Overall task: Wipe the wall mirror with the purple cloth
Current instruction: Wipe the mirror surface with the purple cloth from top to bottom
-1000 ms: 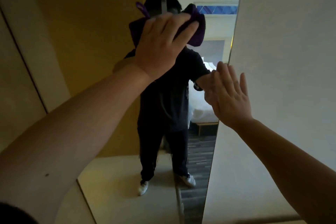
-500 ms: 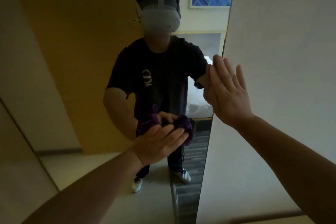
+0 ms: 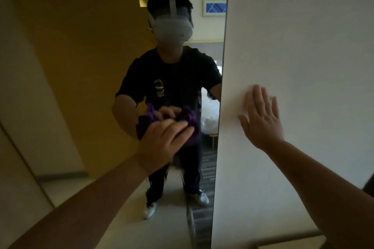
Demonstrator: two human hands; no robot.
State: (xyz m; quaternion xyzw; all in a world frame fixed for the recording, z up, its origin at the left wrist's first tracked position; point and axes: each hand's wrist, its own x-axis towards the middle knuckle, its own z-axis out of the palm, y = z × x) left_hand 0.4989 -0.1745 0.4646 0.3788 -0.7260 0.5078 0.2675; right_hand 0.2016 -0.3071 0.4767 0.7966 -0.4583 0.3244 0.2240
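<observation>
The tall wall mirror point(image 3: 95, 79) fills the left and middle of the view and reflects a person in a dark shirt. My left hand point(image 3: 164, 141) presses the bunched purple cloth point(image 3: 192, 125) flat against the glass at about mid height. Most of the cloth is hidden under my palm, with folds showing above and right of my fingers. My right hand point(image 3: 262, 119) lies flat with fingers spread on the white wall point(image 3: 303, 46) just right of the mirror's edge, holding nothing.
The mirror's right edge point(image 3: 221, 107) meets the white wall panel. A pale panel point(image 3: 18, 127) borders the mirror on the left. The reflection shows a yellow wall, a bed and patterned floor behind me.
My left hand swept the cloth down the mirror from head height to mid height. My right hand shifted from the mirror's edge rightward onto the white wall.
</observation>
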